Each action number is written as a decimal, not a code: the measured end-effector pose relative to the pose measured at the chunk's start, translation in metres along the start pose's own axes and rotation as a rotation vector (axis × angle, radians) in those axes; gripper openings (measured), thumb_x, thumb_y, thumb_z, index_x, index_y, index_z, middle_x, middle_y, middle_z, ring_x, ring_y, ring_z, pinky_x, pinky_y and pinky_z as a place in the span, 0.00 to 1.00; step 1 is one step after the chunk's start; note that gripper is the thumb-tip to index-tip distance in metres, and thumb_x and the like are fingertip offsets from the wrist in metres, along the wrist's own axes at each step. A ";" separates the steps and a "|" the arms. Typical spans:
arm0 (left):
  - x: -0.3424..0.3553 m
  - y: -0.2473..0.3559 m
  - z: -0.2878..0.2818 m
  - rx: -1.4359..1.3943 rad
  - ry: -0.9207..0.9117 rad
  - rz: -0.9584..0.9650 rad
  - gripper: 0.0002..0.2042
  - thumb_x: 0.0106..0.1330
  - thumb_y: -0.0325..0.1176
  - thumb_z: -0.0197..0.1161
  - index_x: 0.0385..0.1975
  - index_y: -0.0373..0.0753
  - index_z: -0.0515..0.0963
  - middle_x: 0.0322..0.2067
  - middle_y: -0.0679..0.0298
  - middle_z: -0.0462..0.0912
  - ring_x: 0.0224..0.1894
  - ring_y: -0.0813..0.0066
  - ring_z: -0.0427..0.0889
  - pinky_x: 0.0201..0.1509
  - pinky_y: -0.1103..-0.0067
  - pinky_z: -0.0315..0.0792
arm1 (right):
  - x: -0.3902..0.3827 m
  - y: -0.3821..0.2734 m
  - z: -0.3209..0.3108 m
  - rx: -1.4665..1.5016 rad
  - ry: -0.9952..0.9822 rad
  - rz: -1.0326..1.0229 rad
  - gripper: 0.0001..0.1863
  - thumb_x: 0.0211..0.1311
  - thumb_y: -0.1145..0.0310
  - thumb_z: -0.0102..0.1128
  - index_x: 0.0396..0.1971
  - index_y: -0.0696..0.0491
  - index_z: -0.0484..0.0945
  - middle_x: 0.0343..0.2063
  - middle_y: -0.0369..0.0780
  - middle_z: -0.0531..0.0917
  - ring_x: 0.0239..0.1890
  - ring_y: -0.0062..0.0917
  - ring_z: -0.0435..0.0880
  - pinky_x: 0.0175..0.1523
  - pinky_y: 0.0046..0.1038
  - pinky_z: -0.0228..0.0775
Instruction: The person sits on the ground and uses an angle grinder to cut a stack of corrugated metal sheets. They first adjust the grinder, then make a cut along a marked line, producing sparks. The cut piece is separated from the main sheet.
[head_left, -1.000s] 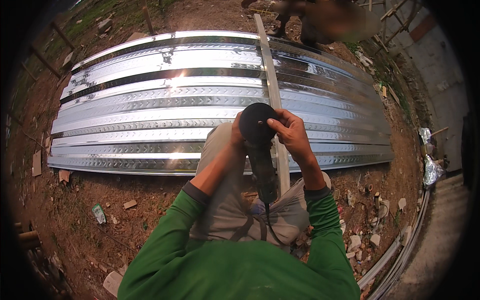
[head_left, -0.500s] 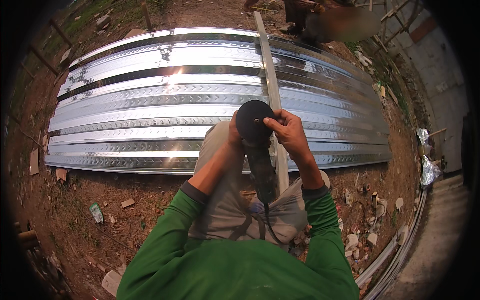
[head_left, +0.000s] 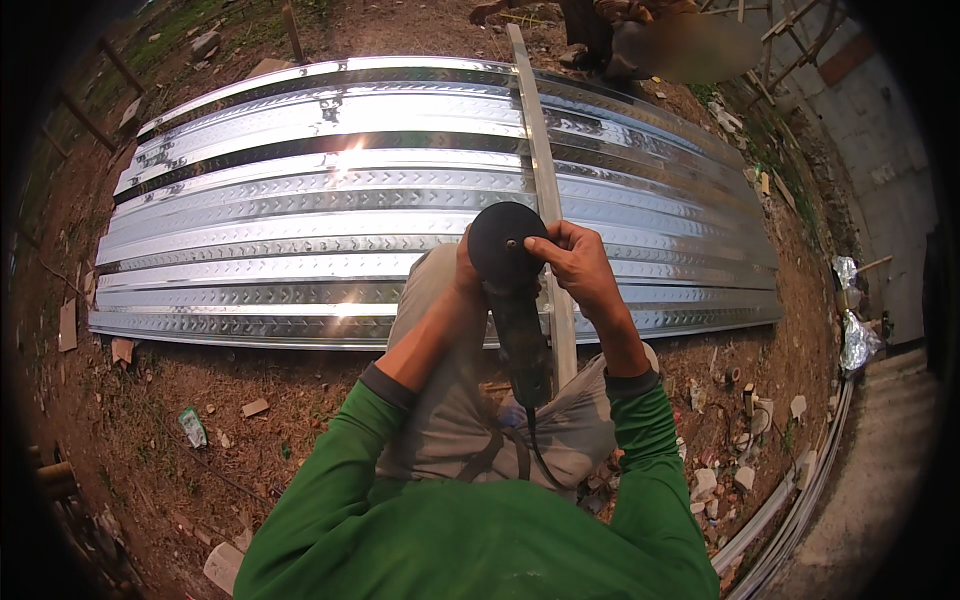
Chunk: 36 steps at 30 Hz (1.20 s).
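Power cord (head_left: 537, 450) runs from the near end of the grinder (head_left: 520, 345), which is positioned over the person's trousers (head_left: 430, 430), head pointing far. Left hand (head_left: 467, 268) grasps the grinder's head from the left; its fingertips are hidden behind the black disc (head_left: 497, 225). Right hand (head_left: 582, 268) pinches the disc's right edge, thumb on its face beside the centre bolt (head_left: 511, 244). Beyond, a long bar (head_left: 544, 180) lies across shiny metal panels (head_left: 300, 220). A second person's leg (head_left: 588, 30) is visible at far right.

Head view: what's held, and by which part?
An angle grinder: left hand at its head, right hand on the black disc, thumb on its face.
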<state>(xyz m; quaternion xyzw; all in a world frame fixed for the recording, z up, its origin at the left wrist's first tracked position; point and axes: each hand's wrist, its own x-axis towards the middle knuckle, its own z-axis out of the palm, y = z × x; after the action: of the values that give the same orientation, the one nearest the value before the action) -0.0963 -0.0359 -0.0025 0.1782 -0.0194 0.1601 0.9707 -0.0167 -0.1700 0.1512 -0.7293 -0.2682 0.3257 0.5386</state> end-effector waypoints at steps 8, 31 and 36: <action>-0.003 -0.002 -0.003 -0.033 0.022 0.006 0.28 0.78 0.51 0.43 0.60 0.32 0.77 0.49 0.46 0.86 0.43 0.53 0.90 0.43 0.60 0.90 | 0.003 0.005 -0.003 -0.060 -0.013 0.003 0.16 0.65 0.62 0.73 0.34 0.63 0.84 0.28 0.38 0.87 0.32 0.18 0.82 0.41 0.24 0.75; -0.001 -0.008 -0.033 -0.110 -0.160 0.008 0.29 0.78 0.53 0.45 0.63 0.32 0.73 0.50 0.43 0.86 0.43 0.46 0.90 0.41 0.54 0.89 | -0.058 0.052 -0.076 -0.219 0.328 -0.061 0.22 0.61 0.85 0.64 0.57 0.65 0.77 0.58 0.48 0.79 0.49 0.27 0.88 0.52 0.29 0.83; -0.004 -0.010 -0.033 0.750 -0.029 0.327 0.34 0.77 0.58 0.42 0.63 0.31 0.73 0.47 0.40 0.85 0.39 0.40 0.89 0.40 0.50 0.88 | -0.107 0.090 -0.111 -0.689 0.518 -0.073 0.09 0.60 0.82 0.66 0.41 0.63 0.83 0.53 0.49 0.82 0.46 0.36 0.89 0.50 0.33 0.84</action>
<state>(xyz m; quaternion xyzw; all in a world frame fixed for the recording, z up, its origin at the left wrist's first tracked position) -0.0977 -0.0344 -0.0371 0.5165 -0.0017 0.3056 0.7999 0.0029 -0.3415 0.1077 -0.9143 -0.2429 0.0041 0.3242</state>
